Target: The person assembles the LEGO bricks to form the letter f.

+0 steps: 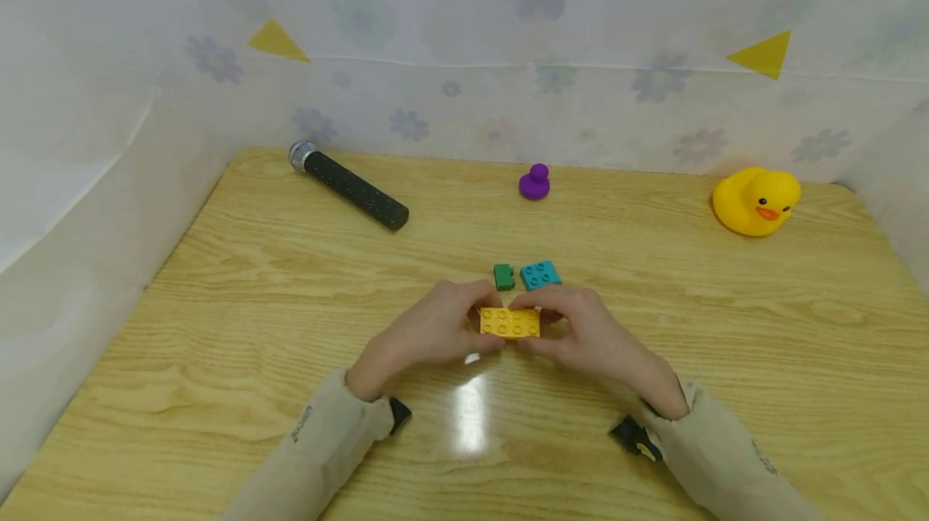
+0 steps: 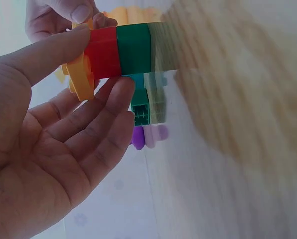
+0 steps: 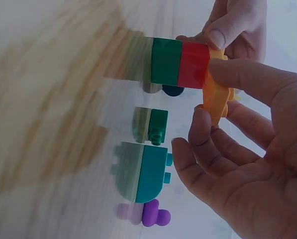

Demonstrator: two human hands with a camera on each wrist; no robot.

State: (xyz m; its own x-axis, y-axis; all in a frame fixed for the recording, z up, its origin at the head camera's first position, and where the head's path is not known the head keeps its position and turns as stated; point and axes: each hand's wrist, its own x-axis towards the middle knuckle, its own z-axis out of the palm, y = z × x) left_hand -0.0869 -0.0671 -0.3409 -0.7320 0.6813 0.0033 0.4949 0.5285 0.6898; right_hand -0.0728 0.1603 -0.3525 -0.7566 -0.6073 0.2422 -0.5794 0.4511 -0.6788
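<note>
A yellow toy building brick [image 1: 510,323] with several studs faces up between the two hands. Under it, a red brick [image 3: 193,65] and a dark green brick [image 3: 166,61] form a stack standing on the table. My left hand [image 1: 439,323] pinches the yellow brick's left end, thumb on the near side and fingers behind. On the right end, my right hand [image 1: 584,331] grips it the same way. Just beyond the hands lie a small green brick [image 1: 503,277], tipped on its side, and a teal brick [image 1: 540,274] with studs up.
A black microphone [image 1: 356,188] lies at the back left of the wooden table [image 1: 218,327]. A purple toy figure [image 1: 535,183] stands at the back middle, and a yellow rubber duck [image 1: 755,202] at the back right. Behind the table hangs a flowered white curtain [image 1: 464,21].
</note>
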